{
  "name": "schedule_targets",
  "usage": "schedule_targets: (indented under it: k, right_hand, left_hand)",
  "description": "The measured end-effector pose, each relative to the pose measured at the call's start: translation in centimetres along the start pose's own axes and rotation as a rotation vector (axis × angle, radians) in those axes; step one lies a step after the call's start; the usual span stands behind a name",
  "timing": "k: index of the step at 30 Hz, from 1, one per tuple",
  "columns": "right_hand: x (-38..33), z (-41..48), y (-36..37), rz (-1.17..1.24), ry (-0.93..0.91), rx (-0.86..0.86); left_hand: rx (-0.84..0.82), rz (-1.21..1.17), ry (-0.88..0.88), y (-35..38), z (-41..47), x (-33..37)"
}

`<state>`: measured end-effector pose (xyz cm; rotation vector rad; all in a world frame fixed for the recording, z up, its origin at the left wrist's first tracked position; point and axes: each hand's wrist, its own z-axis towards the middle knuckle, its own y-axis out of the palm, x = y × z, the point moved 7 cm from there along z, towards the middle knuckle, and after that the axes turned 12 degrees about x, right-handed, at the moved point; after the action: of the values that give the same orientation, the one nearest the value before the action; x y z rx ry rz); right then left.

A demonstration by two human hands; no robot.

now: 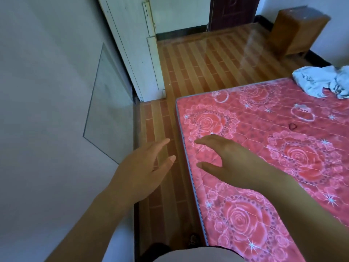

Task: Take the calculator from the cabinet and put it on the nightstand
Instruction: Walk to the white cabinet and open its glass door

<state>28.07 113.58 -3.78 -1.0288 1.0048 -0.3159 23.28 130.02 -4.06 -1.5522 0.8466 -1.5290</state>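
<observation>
Two bare hands reach forward, both empty with fingers spread loosely. No calculator shows anywhere in view. Left hand [143, 171] hangs over the narrow strip of striped floor [204, 61] between the grey wall [47, 91] and the bed. Right hand [224, 159] hovers above the near left corner of the pink rose-patterned mattress [264, 148], its fingertips just inside the mattress edge. That floor strip widens into open floor beyond the bed's far edge. A white cabinet [130, 44] stands against the wall at the far left of that open floor. A brown wooden nightstand [296, 29] sits in the far right corner, well apart from both hands. A crumpled pale cloth [321, 80] lies on the mattress's far right corner.
</observation>
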Motion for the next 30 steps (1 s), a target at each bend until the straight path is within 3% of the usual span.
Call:
schedule_targets:
  k: [8, 17, 24, 30]
  right_hand:
    - [2.8, 10.7, 0.9, 0.000, 0.023, 0.015]
    - [1.9, 30.3, 3.5, 0.043, 0.043, 0.076]
    - [1.3, 45.0, 4.9, 0.053, 0.025, 0.061]
    - [5.1, 53.7, 5.7, 0.048, 0.100, 0.004]
  left_hand:
    - [-0.031, -0.031, -0.017, -0.9, 10.0, -5.0]
    - [0.052, -0.066, -0.027, -6.7, 25.6, -14.8]
    - [0.102, -0.065, -0.021, -11.4, 38.0, -20.8]
    - [0.053, -0.074, -0.031, -11.5, 47.7, -24.5]
